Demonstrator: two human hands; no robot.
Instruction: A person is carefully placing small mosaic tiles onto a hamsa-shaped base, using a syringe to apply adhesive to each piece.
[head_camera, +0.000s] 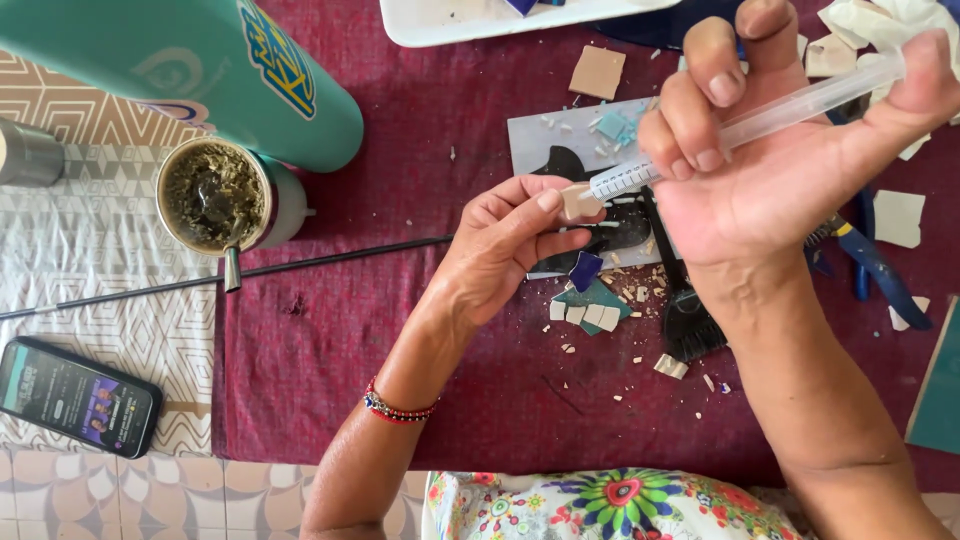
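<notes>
Head view: the left hand (500, 250) pinched a small beige tile piece (577, 203) at its fingertips, above the grey board (545, 135); the right hand (790, 160), its grip closed around a clear syringe (740, 130), set the tip on that piece. Too hard a press risked excess glue (or a dropped piece). Nearby: loose tile chips (590, 310), black brush (690, 325), blue-handled nippers (875, 265), filled cup (215, 195), phone (78, 397) on the counter (330, 340).
</notes>
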